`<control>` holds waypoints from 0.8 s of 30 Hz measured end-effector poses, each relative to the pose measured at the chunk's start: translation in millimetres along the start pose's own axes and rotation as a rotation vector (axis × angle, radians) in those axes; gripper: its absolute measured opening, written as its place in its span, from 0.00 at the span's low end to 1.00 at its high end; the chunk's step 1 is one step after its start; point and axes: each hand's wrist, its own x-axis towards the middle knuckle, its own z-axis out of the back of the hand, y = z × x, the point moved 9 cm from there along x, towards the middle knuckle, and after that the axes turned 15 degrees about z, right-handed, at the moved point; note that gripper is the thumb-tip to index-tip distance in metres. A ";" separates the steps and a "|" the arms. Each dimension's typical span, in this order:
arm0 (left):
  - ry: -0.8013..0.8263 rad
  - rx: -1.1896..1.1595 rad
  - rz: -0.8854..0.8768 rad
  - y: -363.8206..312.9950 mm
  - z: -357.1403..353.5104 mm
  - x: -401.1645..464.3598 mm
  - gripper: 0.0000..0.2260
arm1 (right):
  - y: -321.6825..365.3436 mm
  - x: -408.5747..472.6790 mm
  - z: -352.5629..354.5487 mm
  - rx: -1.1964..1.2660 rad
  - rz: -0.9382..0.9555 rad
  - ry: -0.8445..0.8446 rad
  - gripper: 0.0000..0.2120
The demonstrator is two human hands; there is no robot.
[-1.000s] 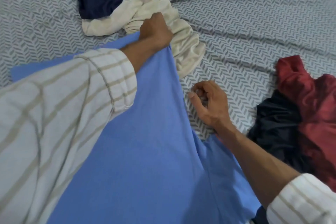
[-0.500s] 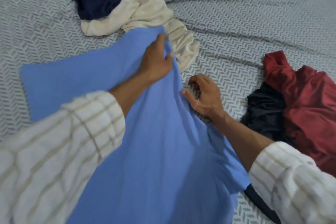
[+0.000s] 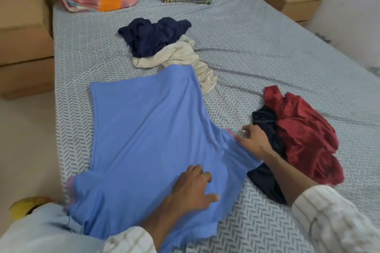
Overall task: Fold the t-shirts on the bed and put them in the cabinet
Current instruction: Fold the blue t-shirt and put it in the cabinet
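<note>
Blue t-shirt [image 3: 148, 129] spread flat on the bed [image 3: 267, 51], hem toward the pillows. Left hand [image 3: 193, 189] flat on the shirt near the collar end, fingers spread. Right hand [image 3: 251, 139] pinches the right sleeve edge. Red shirt [image 3: 304, 135] and dark shirt [image 3: 265, 121] bunched just right; navy shirt [image 3: 152, 37] and cream shirt [image 3: 185, 57] beyond.

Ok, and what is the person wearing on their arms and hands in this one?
Both hands, left hand and right hand, are bare: no gloves, rings or watch visible. Both arms wear a white shirt with thin beige stripes, cuffs pushed up the forearms.
</note>
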 end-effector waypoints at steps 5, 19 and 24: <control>-0.047 0.319 -0.029 -32.8 -31.0 -36.7 0.22 | -19.2 -31.1 -18.0 -0.068 -0.142 0.314 0.17; 0.022 -0.504 0.058 -0.1 -14.4 -43.5 0.11 | -21.9 -51.1 -1.3 -0.270 -0.223 -0.027 0.16; -0.213 -0.476 0.139 73.2 33.9 -76.0 0.05 | 94.8 -106.0 -13.0 -0.396 0.429 -0.288 0.20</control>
